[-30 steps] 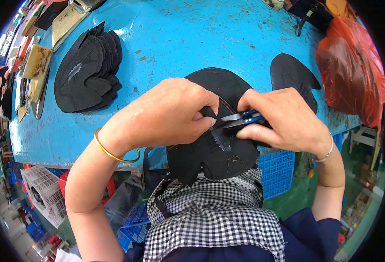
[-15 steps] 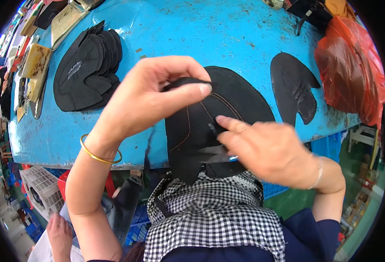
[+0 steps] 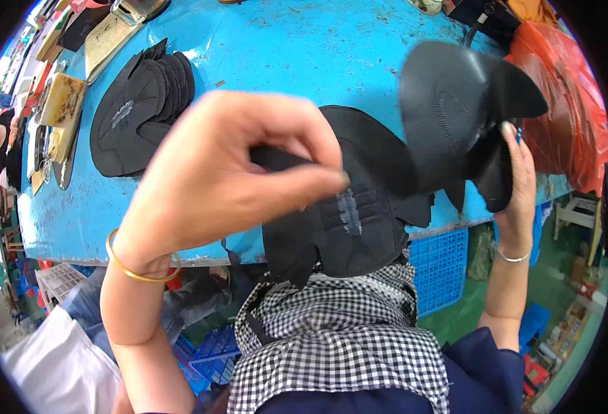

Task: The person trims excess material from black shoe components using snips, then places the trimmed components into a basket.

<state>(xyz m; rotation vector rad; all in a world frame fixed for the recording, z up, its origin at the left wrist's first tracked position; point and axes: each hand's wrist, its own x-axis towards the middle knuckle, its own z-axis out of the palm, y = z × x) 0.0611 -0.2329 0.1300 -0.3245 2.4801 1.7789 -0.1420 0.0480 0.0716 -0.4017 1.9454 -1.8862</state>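
Observation:
At the right, my right hand [image 3: 523, 186] is closed on the edge of a black shoe upper piece [image 3: 432, 114], which is lifted over the table and slightly blurred. A small blue thing shows by its fingers, too little to name. My left hand [image 3: 242, 162] is pinched, thumb against fingertips, above a pile of black upper pieces [image 3: 359, 234] at the table's front edge. Something dark shows inside its curl; I cannot make out what. The top piece of that pile has a grey smear down its middle.
Another stack of black upper pieces [image 3: 121, 138] lies on the blue table [image 3: 297, 48] at left. Farther left are a stained yellow block [image 3: 64, 96] and flat boards. A red plastic bag [image 3: 559, 103] is at the right edge. Blue crates [image 3: 438, 269] stand below the table.
My right hand has moved from the front pile to the right, carrying an upper piece. A grey-smeared piece now shows on the pile. My left hand stays pinched, slightly nearer.

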